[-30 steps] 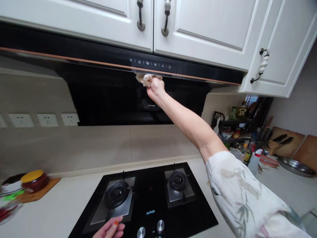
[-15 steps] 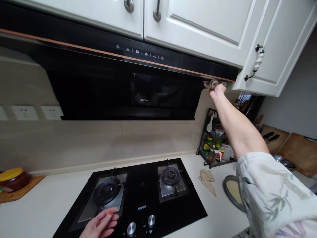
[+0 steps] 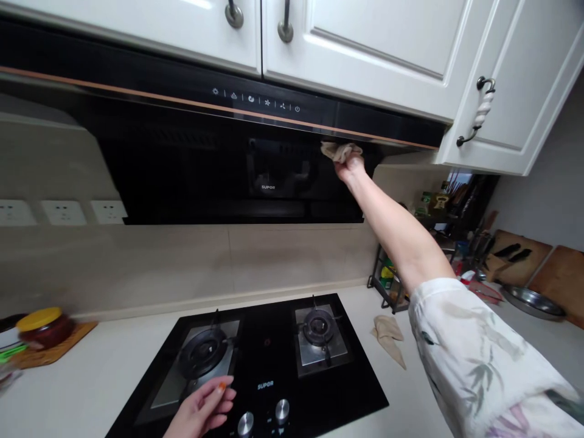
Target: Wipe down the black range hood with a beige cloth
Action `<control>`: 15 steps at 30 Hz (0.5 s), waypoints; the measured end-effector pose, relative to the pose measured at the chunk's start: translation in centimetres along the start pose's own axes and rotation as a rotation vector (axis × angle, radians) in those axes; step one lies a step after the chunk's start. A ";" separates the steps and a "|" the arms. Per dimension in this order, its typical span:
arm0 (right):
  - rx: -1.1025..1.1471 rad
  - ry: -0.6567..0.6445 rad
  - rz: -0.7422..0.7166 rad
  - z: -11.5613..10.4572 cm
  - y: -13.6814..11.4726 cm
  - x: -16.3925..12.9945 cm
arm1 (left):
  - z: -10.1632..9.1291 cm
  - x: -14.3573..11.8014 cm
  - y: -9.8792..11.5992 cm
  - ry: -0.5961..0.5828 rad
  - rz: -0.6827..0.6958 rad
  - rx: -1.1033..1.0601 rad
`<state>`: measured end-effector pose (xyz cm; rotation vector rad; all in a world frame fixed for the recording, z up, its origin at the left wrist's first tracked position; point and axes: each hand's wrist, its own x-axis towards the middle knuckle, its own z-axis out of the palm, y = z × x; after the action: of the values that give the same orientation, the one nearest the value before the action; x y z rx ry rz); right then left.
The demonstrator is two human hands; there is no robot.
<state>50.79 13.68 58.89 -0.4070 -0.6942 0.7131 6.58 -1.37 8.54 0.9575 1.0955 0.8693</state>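
Observation:
My right hand (image 3: pixel 351 165) is closed on a crumpled beige cloth (image 3: pixel 340 151). It presses the cloth to the underside of the black range hood (image 3: pixel 196 164), just below the copper-coloured strip. The hand covers part of the cloth. Low in the view, my left hand (image 3: pixel 205 406) hovers over the front of the black gas hob (image 3: pixel 262 359), near the left burner (image 3: pixel 203 353). Its fingers are loosely curled with the thumb against the index finger, and nothing shows in them.
A second beige cloth (image 3: pixel 389 338) lies on the counter right of the hob. White cabinets (image 3: pixel 374 55) hang above the hood. A black rack (image 3: pixel 382 286) stands at the right, a metal pan (image 3: pixel 533 301) beyond. A yellow-lidded jar (image 3: pixel 43 328) sits on a wooden board at left.
My right hand has moved left along the underside of the hood with the cloth, away from its right end. My left hand stays over the hob, and the view has shifted slightly.

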 end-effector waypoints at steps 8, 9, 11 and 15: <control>-0.162 -0.437 0.309 0.3 5.7 -9.3 | 3.6 -0.5 6.7 -0.086 0.135 0.061; -0.163 -0.480 0.319 -0.1 6.3 -10.5 | 4.3 -0.3 8.1 -0.089 0.172 0.050; -0.181 -0.594 0.364 -1.2 7.4 -13.1 | 5.8 0.0 11.1 -0.101 0.273 0.004; -0.269 -0.764 0.581 -3.5 9.8 -18.5 | 9.9 0.5 17.5 -0.170 0.569 -0.189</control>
<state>38.58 6.94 42.86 -0.5985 -1.4304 1.3610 14.52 3.27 26.36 1.1791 0.5824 1.2990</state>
